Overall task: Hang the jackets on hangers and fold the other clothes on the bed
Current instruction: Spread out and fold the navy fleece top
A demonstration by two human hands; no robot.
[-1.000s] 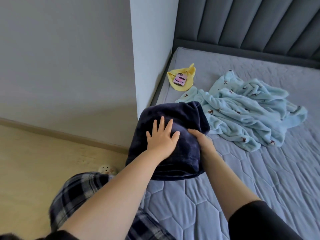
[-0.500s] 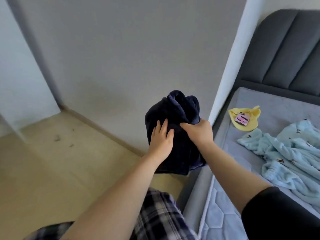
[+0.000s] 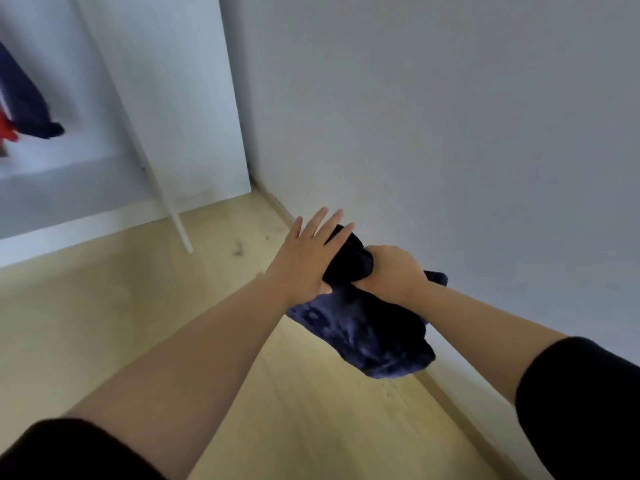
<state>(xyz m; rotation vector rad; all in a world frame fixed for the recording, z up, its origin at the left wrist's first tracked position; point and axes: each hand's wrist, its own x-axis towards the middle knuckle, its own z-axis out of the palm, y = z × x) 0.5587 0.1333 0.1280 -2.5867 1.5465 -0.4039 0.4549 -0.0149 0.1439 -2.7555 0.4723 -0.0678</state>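
Observation:
A folded dark navy fleece garment [image 3: 370,337] hangs in the air above the wooden floor, held between both hands. My right hand [image 3: 391,271] grips its upper edge with curled fingers. My left hand [image 3: 308,258] lies flat against the garment's left side, fingers straight and spread. The bed is out of view.
An open white wardrobe [image 3: 180,109] stands at the upper left, with a dark garment [image 3: 24,98] and something red [image 3: 7,133] hanging inside. A grey wall [image 3: 450,116] fills the right side. Light wooden floor [image 3: 138,323] lies below the hands.
The view has swung left from the bed toward the wardrobe. The navy garment has been lifted off the mattress and carried along in both hands; the bed has left the view.

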